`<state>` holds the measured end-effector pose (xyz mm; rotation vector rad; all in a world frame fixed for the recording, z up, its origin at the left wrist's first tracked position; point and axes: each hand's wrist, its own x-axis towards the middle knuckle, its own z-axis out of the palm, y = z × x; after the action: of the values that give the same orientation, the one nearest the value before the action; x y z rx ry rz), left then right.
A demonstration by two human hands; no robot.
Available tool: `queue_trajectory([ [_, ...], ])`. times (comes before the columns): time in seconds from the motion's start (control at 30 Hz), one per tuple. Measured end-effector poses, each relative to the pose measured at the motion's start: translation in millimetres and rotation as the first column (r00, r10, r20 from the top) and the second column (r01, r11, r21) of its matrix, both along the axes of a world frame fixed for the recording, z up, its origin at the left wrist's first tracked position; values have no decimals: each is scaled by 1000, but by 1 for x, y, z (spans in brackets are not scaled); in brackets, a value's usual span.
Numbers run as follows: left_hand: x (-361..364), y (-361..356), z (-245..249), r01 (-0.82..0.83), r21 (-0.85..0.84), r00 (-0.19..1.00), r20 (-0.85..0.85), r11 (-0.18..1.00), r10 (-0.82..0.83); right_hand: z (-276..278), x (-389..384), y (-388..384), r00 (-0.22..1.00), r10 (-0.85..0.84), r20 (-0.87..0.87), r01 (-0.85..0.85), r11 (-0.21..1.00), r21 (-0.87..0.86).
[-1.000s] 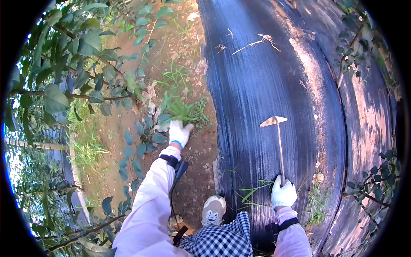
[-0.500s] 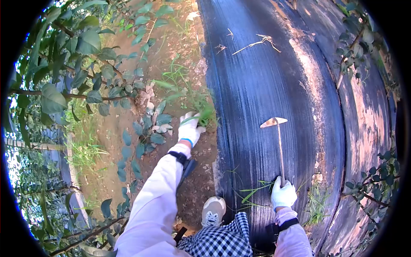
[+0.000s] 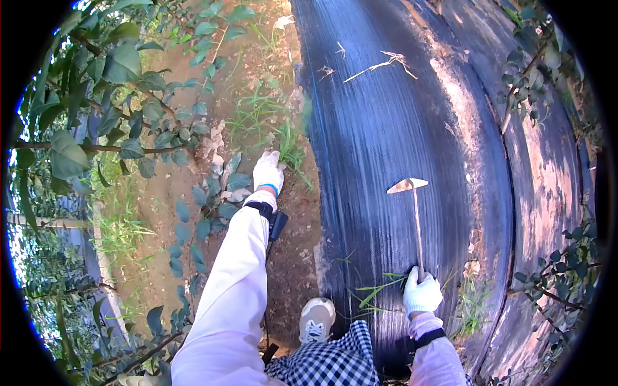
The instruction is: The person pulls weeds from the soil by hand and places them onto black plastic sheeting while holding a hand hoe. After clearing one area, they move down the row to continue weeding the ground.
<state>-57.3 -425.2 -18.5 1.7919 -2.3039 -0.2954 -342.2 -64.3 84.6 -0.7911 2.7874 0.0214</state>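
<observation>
My left hand [image 3: 268,171], in a white glove, is low over the soil with its fingers curled in at the left side of a grass tuft [image 3: 291,154]. Green blades stick out to the right past the fingertips. On the right, my gloved right hand [image 3: 423,294] is wrapped round the handle of a small hoe [image 3: 408,186]. Its pale metal blade points away from me, over the black ground sheet [image 3: 380,141]. Some long grass blades [image 3: 373,293] lie on the sheet just left of that hand.
Leafy branches [image 3: 67,154] reach in from the left, and low leaves [image 3: 212,193] hang beside my left forearm. Dry stalks [image 3: 386,63] lie farther up the sheet. My shoe [image 3: 317,316] stands at the sheet's edge. More grass [image 3: 473,305] grows at the right.
My left hand has moved forward and left, away from the sheet's edge, to the grass tuft. A green blur now shows over the edge ahead. My right hand still holds the hoe.
</observation>
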Motion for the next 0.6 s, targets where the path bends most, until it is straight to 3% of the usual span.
queue_trajectory([
  [0.1,10,3,-4,58,225,933,-358,973,27,7,0,-4,999,5,32,-6,999,31],
  [0.13,14,9,-3,133,371,891,-452,919,53,10,-1,-5,998,-1,58,-1,999,40],
  [0.17,-8,22,48,-22,431,991,-109,902,76,7,-1,-6,999,0,46,-1,1000,24],
  [0.23,-24,38,41,-70,102,991,-105,992,80,2,-2,-1,1000,14,21,-14,1000,5],
  [0.3,-39,30,41,-32,197,997,-66,980,46,8,-2,-5,997,-14,79,12,999,31],
  [0.33,-35,28,36,38,133,993,-115,990,-22,11,-1,-6,994,-30,108,25,999,44],
  [0.43,-32,16,17,149,140,989,-28,979,-146,5,0,-4,999,0,43,1,1000,-15],
  [0.5,-22,8,4,207,-109,942,-245,972,-228,8,0,-7,1000,-7,1,7,1000,-15],
  [0.53,-18,-2,-8,26,73,738,-674,997,30,6,-1,-6,1000,4,0,-4,1000,-8],
  [0.57,-14,-10,-21,-46,322,339,-885,945,318,4,0,-3,1000,8,6,-8,1000,5],
  [0.6,-16,-5,19,-148,221,766,-591,964,253,2,-1,-1,999,15,29,-14,999,-40],
])
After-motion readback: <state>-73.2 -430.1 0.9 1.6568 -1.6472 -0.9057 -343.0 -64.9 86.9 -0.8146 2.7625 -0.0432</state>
